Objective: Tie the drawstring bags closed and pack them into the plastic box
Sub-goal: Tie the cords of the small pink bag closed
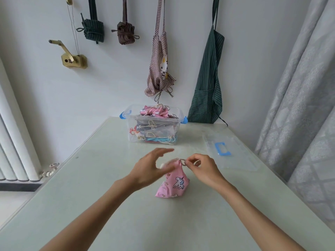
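A pink drawstring bag (173, 182) with a unicorn print lies on the table, its gathered neck pointing up between my hands. My right hand (204, 168) pinches the bag's pale drawstring (183, 161) at the neck. My left hand (149, 168) hovers just left of the neck, blurred, its fingers apart and spread over the bag's top; it seems to hold nothing. Further back stands a clear plastic box (154, 124) with blue latches, holding several tied bags, a pink one on top.
The box's clear lid (228, 153) with a blue handle lies flat at the right of the table (90, 178). Aprons and folded bags hang on the wall behind. A radiator stands at the left, a curtain at the right.
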Motion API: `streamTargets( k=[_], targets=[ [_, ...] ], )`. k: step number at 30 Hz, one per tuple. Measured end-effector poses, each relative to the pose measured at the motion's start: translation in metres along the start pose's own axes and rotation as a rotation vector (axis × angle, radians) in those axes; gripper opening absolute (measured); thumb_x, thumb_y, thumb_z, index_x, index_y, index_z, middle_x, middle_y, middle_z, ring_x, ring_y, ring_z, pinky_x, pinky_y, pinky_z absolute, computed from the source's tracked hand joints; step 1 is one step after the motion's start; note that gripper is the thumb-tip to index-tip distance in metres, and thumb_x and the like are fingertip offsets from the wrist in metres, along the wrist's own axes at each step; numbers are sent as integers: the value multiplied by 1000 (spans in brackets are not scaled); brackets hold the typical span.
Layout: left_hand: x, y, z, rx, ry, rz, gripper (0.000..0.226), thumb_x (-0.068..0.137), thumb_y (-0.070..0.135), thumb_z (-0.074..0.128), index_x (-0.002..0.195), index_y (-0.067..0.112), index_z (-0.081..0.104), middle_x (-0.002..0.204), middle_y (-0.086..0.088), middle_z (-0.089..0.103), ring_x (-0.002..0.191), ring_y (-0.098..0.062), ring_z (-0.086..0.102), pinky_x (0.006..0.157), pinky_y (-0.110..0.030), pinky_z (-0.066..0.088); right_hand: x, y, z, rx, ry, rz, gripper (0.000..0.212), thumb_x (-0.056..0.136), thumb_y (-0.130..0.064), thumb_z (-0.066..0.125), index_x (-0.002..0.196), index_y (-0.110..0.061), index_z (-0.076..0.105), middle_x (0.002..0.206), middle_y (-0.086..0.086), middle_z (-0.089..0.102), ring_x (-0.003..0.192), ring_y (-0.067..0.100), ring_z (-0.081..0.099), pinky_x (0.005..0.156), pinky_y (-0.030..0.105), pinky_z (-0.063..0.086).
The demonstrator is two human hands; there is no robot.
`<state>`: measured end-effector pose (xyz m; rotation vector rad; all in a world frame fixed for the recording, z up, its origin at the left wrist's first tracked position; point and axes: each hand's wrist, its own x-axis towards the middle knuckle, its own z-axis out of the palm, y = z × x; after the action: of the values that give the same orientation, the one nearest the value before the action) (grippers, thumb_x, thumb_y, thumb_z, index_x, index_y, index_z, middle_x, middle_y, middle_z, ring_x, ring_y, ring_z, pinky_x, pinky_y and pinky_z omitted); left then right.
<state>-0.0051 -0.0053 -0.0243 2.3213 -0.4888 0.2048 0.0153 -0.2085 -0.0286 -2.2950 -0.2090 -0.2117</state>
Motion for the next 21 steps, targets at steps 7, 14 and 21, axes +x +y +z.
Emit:
streamTargets(
  k=[7, 14, 21],
  targets=[
    [4, -15, 13, 326, -47, -165, 32, 82, 46, 64, 111, 36, 63, 108, 6, 70, 101, -21, 63, 77, -34, 50, -5, 4, 11, -27, -350, -5, 50, 85, -13, 56, 131, -32, 46, 136, -8, 47, 121, 12, 45, 93, 24, 39],
    [23, -34, 8, 118, -231, -301, 21, 87, 30, 64, 104, 17, 67, 105, -6, 71, 98, -28, 65, 82, -36, 52, -2, 14, 30, -235, -396, -88, 41, 83, -25, 58, 124, -31, 57, 115, 1, 62, 107, 21, 55, 90, 34, 45],
    [68, -34, -14, -246, -150, -366, 15, 90, 18, 61, 104, 16, 67, 86, -6, 66, 70, -13, 61, 60, -23, 53, 33, 19, 12, 18, -250, -84, 24, 87, -15, 61, 66, -25, 64, 63, -12, 59, 64, 7, 52, 69, 29, 43]
  ],
)
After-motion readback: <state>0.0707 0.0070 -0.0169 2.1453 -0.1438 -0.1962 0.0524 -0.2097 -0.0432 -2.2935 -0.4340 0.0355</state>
